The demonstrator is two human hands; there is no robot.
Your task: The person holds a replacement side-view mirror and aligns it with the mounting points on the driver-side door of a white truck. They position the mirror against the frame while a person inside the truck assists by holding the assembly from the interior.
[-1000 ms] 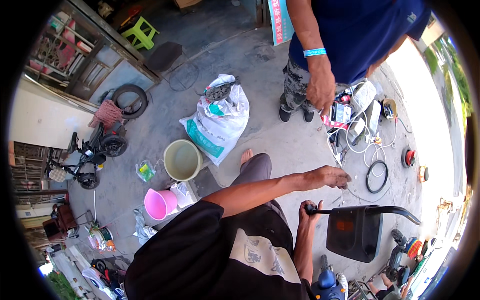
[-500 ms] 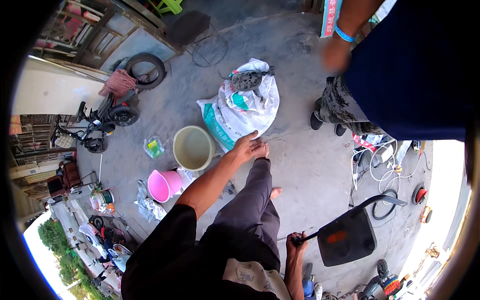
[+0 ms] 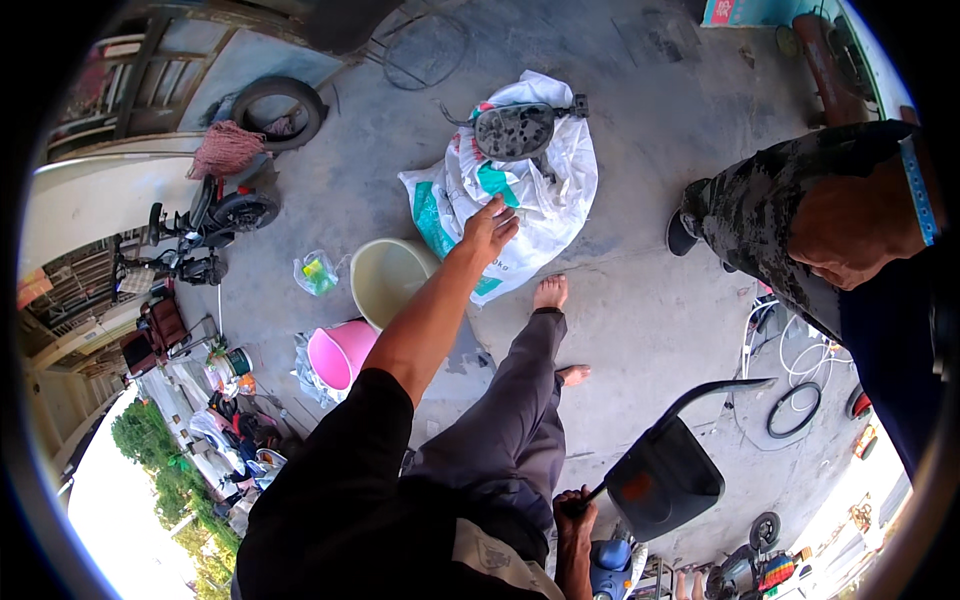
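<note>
My left hand [image 3: 488, 224] reaches out over a white and teal woven sack [image 3: 560, 200] on the ground, fingers loosely bent and apart with nothing visible in them. On top of the sack lies a dark, spotted mirror-like part [image 3: 513, 133] with a short stem, beyond my fingertips. My right hand [image 3: 573, 515], low beside my leg, grips the black stem of a broad plastic mirror-like piece [image 3: 668, 478] with a long curved arm. A cream bucket [image 3: 385, 280] and a pink bucket [image 3: 335, 355] stand left of my forearm, near a small plastic bag [image 3: 316, 273].
Another person [image 3: 850, 240] in camouflage trousers stands close at the right, a hand hanging down. Coiled cables and a black ring [image 3: 793, 410] lie behind them. A parked scooter [image 3: 200, 230], a loose tyre [image 3: 280, 110] and clutter line the left side.
My left hand has swung from my right side forward to above the sack. I have stepped nearer the sack. The other person has come closer on the right.
</note>
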